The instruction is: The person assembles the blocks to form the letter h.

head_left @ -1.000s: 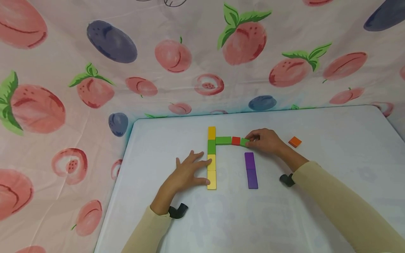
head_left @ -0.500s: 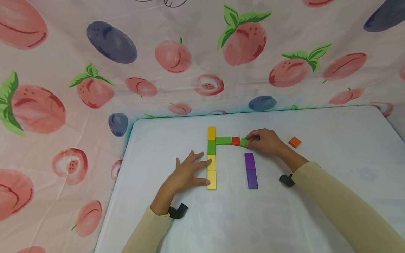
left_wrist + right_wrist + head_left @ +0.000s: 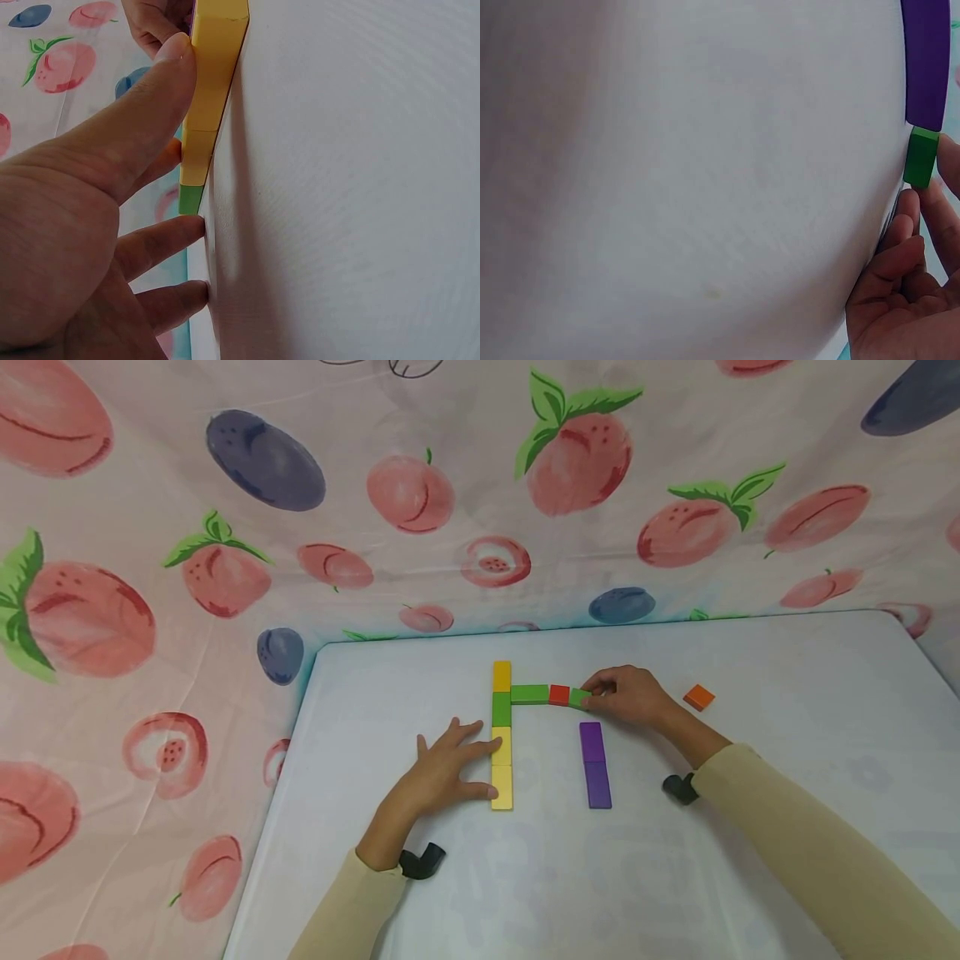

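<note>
My left hand [image 3: 435, 772] lies spread, thumb and index fingertips on two yellow blocks [image 3: 502, 787] in a column. Above these, the column continues with a green block [image 3: 502, 709] and a darker yellow block [image 3: 502, 676] at the far end. From its side a row runs right: a long green block [image 3: 530, 694], a red block [image 3: 558, 695] and a small green block [image 3: 579, 697], slightly angled. My right hand [image 3: 626, 693] pinches that small green block at its right end; in the right wrist view the thumb and a finger [image 3: 937, 217] meet its end, other fingers curled.
Two purple blocks [image 3: 596, 764] lie end to end, slightly slanted, below my right hand. An orange block [image 3: 699, 697] sits alone to the right. The white table [image 3: 525, 893] meets a fruit-print cloth [image 3: 450, 410] behind and at left.
</note>
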`<state>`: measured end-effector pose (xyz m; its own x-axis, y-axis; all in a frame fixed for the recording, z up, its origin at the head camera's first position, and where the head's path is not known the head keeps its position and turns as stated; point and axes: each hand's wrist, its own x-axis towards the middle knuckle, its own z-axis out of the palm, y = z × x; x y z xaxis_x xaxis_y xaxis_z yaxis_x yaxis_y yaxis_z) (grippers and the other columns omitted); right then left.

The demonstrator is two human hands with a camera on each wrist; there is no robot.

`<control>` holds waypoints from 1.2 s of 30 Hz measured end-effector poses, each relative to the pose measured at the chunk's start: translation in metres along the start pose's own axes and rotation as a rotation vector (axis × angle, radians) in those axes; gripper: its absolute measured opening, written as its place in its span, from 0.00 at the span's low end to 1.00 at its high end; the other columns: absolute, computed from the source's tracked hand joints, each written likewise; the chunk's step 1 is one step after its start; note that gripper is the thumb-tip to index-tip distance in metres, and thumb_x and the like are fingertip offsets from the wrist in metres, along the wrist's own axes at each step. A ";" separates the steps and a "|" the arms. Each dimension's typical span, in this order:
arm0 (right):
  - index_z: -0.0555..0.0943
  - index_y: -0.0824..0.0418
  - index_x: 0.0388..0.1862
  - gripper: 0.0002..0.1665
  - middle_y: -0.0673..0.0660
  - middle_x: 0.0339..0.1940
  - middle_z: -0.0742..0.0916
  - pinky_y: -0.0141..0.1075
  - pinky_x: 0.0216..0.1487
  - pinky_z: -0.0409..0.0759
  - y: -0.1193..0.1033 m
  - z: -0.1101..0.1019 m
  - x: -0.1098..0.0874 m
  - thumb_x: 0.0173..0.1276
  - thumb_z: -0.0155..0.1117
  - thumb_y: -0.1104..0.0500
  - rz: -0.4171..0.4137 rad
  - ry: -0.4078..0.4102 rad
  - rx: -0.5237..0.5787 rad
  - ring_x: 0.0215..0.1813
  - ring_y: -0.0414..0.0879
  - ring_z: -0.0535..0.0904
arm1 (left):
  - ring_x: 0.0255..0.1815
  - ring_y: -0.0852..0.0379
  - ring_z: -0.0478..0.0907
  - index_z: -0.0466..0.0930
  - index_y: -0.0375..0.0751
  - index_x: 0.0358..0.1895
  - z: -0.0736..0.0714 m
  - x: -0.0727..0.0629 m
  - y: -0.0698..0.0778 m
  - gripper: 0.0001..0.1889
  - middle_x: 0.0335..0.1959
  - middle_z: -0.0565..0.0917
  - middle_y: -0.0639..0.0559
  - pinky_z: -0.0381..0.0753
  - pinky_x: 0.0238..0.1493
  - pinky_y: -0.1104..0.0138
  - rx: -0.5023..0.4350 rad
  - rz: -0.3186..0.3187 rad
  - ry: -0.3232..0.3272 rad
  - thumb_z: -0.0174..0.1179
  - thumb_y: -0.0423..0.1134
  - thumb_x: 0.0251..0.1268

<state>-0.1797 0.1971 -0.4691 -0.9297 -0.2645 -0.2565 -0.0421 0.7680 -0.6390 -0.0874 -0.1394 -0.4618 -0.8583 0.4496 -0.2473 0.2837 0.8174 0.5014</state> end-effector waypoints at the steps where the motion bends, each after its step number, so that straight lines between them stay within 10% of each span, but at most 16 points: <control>1: 0.87 0.58 0.54 0.19 0.56 0.41 0.86 0.39 0.44 0.72 0.000 0.000 0.000 0.69 0.69 0.51 0.001 0.000 0.001 0.45 0.51 0.75 | 0.86 0.41 0.46 0.72 0.65 0.73 0.000 0.000 0.000 0.39 0.81 0.63 0.51 0.36 0.72 0.23 0.000 0.000 0.000 0.75 0.58 0.55; 27: 0.85 0.55 0.58 0.20 0.56 0.51 0.88 0.52 0.63 0.77 0.004 -0.011 -0.006 0.74 0.64 0.47 0.024 -0.006 0.031 0.59 0.55 0.78 | 0.86 0.41 0.47 0.71 0.66 0.74 0.002 0.000 -0.002 0.39 0.81 0.63 0.52 0.36 0.72 0.24 0.006 0.007 0.006 0.74 0.58 0.56; 36: 0.86 0.55 0.57 0.21 0.57 0.52 0.88 0.38 0.46 0.80 0.014 -0.032 -0.021 0.75 0.63 0.44 0.018 0.080 0.013 0.55 0.53 0.79 | 0.86 0.41 0.46 0.72 0.66 0.73 0.001 0.000 0.000 0.39 0.81 0.63 0.52 0.36 0.72 0.24 -0.005 0.000 0.001 0.75 0.58 0.55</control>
<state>-0.1720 0.2323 -0.4500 -0.9564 -0.2028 -0.2100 -0.0205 0.7644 -0.6444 -0.0876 -0.1394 -0.4626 -0.8590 0.4489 -0.2461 0.2816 0.8157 0.5053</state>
